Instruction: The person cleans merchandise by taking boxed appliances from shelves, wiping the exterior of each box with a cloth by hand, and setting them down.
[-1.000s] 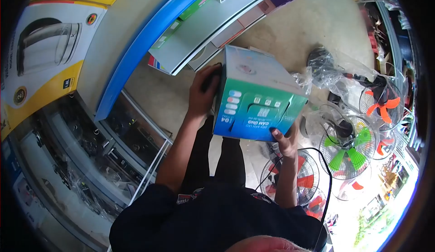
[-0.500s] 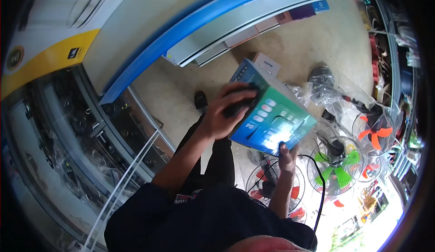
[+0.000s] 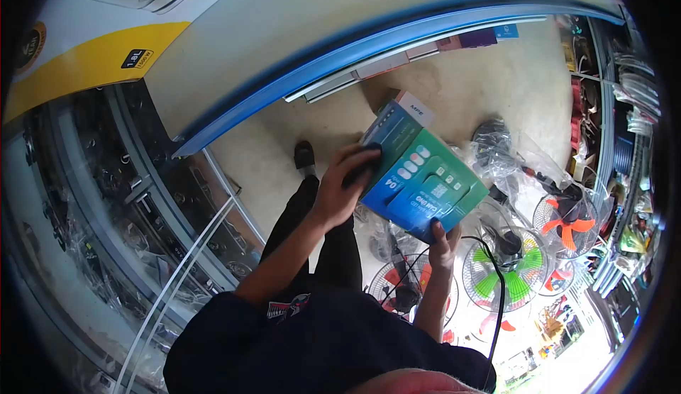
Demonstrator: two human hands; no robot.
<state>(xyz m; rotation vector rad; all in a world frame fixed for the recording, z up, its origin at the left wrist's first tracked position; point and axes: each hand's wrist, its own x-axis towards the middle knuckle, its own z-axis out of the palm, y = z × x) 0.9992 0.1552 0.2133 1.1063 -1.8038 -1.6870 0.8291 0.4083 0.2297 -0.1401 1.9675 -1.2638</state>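
1. A blue shelf edge [image 3: 390, 38] is seen ahead of the left hand [image 3: 342, 188] and the right hand [image 3: 443, 245]; a green-bladed fan [image 3: 506, 270] is placed just beyond the right hand's right side.
2. A blue-green box [image 3: 425, 185] is held between both hands; its lower corner is gripped by the right hand, thumb on the printed face; its left side is met by the left hand's curled fingers.
3. A dark item [image 3: 362, 170] is partly covered by those fingers; its kind cannot be told.

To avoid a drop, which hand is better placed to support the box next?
Likely the right hand: its thumb lies over the lower corner of the box, while the left hand also holds a dark object.
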